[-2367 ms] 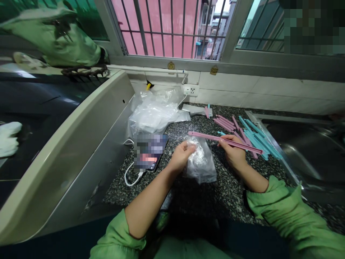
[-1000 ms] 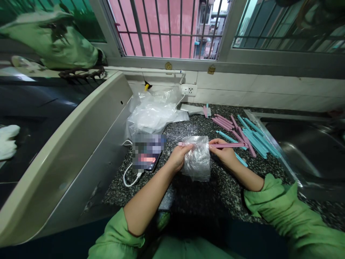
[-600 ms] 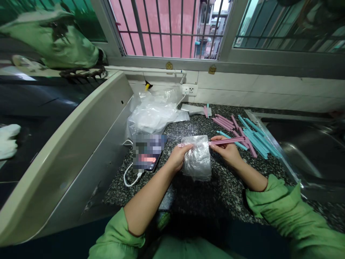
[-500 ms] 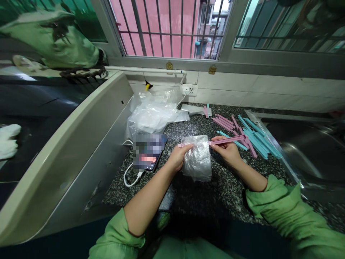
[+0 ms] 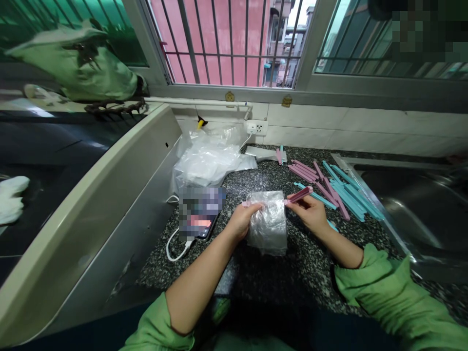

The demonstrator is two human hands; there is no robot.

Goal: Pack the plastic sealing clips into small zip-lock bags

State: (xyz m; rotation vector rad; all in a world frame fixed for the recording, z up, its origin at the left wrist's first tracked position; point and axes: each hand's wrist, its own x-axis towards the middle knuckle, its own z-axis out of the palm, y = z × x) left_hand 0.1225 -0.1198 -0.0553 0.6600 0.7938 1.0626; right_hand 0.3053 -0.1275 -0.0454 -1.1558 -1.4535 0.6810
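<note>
A small clear plastic bag (image 5: pixel 268 225) is held upright over the dark speckled counter (image 5: pixel 292 273). A pink sealing clip (image 5: pixel 299 195) runs along the bag's top edge. My left hand (image 5: pixel 242 219) is closed on the bag's left top corner and the clip's left end. My right hand (image 5: pixel 309 213) pinches the clip's right part, which sticks out up and to the right of the bag.
Loose pink and blue clips (image 5: pixel 338 187) lie on the counter at right, beside a steel sink (image 5: pixel 420 209). A pile of clear bags (image 5: pixel 210 156) sits at the back left. A phone (image 5: pixel 199 212) on a white cable (image 5: pixel 175 248) lies left of my hands. A grey appliance (image 5: pixel 91 214) borders the left.
The pink clip was first held free in my right hand, then slid across the bag's top. Its right end now sticks out less and tilts upward.
</note>
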